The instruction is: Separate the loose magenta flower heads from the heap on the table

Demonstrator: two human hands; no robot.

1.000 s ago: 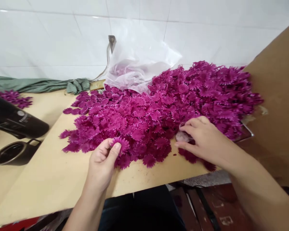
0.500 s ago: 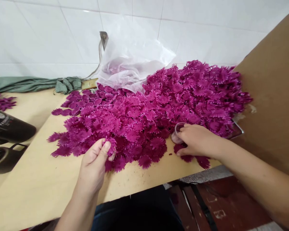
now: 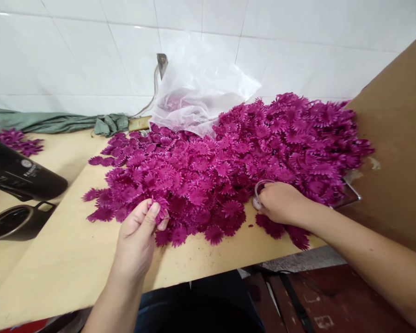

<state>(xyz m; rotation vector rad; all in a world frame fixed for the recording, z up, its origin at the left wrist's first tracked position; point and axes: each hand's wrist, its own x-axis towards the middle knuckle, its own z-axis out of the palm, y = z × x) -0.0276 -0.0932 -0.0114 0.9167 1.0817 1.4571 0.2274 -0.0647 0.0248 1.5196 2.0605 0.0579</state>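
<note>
My left hand (image 3: 140, 231) pinches a magenta artificial flower (image 3: 160, 209) between thumb and fingers at the front of a large heap of flowers (image 3: 197, 166). The flower's petals show beyond my fingertips. My right hand (image 3: 284, 203) reaches into a small clear plastic cup (image 3: 257, 196) at the heap's front edge. Its fingers are bent and drawn together at the cup; the tips are hidden, and what they hold cannot be made out. A few loose flowers (image 3: 272, 227) lie just below this hand.
A translucent plastic bag (image 3: 194, 101) leans on the tiled wall behind the heap. At left are a black tumbler (image 3: 34, 173), a dark mug (image 3: 19, 222), a green cloth (image 3: 55, 122) and more flowers (image 3: 24, 141). A cardboard panel (image 3: 398, 152) stands at right.
My right thumb, stretched out below the cup before, has drawn in with the fingers at the cup. My left hand keeps its flower. The whole view has shifted slightly.
</note>
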